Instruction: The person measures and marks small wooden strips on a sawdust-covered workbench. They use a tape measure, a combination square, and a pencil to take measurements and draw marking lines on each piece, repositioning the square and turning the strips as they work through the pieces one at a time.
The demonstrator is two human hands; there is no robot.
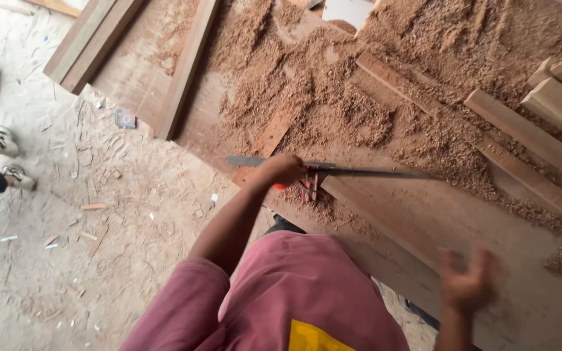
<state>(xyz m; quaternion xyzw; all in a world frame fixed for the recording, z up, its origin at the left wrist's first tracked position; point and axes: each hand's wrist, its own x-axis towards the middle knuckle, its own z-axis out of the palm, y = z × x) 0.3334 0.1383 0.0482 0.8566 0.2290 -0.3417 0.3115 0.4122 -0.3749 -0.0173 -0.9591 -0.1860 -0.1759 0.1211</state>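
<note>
Head view: long stiff metal bar point(333, 170) gripped near left end by left hand point(282, 169); right hand point(468, 281) blurred, open, empty; bar judged heavy.

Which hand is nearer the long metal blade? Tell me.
Left. The left hand grips the long metal blade near its end; the right hand, blurred, hovers over the workbench, apart from it.

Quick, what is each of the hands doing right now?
Left hand: closed around the handle of a long saw lying across the plank.
Right hand: blurred, fingers spread, open, holding nothing, above the plank.
</note>
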